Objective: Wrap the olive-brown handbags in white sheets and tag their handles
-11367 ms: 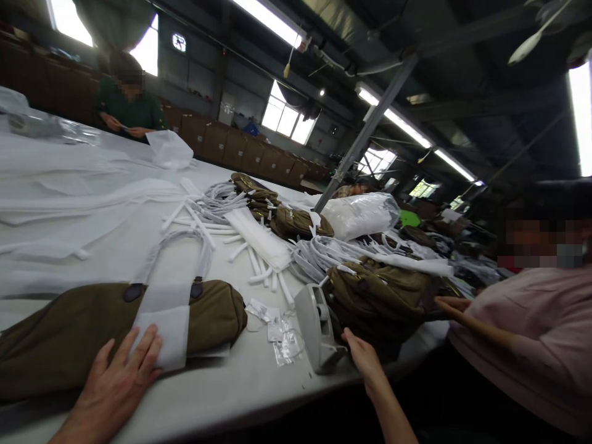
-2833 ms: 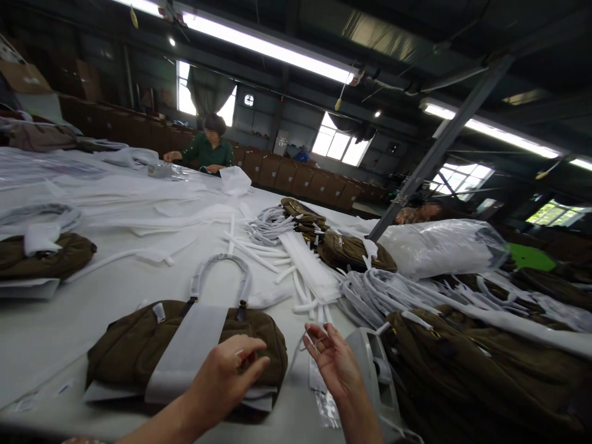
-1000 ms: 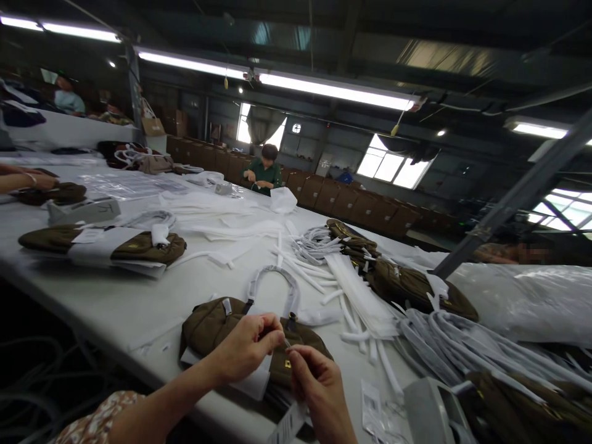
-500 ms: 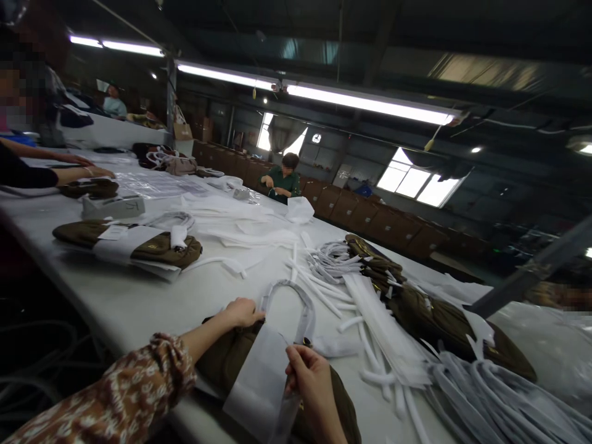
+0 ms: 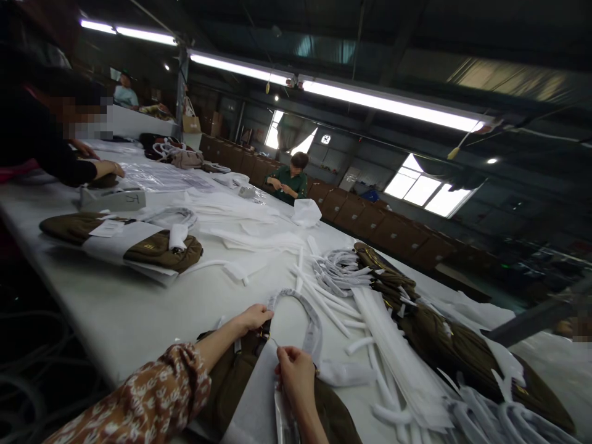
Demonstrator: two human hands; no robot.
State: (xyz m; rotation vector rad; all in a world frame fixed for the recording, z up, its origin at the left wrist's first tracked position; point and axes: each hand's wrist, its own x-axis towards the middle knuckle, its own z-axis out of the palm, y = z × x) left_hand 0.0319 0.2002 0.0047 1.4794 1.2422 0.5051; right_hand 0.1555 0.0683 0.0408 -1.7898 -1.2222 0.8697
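An olive-brown bag (image 5: 226,382) lies in front of me with a white paper sheet (image 5: 252,394) across its middle. Its handle (image 5: 315,320) is wrapped in pale film and arches up onto the table. My left hand (image 5: 256,317) pinches the handle at its left base, near a small metal fitting. Just right of it, my right hand (image 5: 296,373) is closed in a pinch over the paper. A thin pale end shows at its fingertips; what it is I cannot make out. A clear plastic strip (image 5: 284,416) hangs below that hand.
Another wrapped olive bag (image 5: 152,243) lies left. On the right are white foam tubes (image 5: 330,308), a stack of white sheets (image 5: 398,357), more olive bags (image 5: 481,351) and grey wrapped straps (image 5: 504,416). Co-workers are at the left edge and across the white table (image 5: 222,308).
My right hand has moved left and up toward my left hand, which stays at the handle's base. The view has shifted slightly. The co-worker at the left leans further in.
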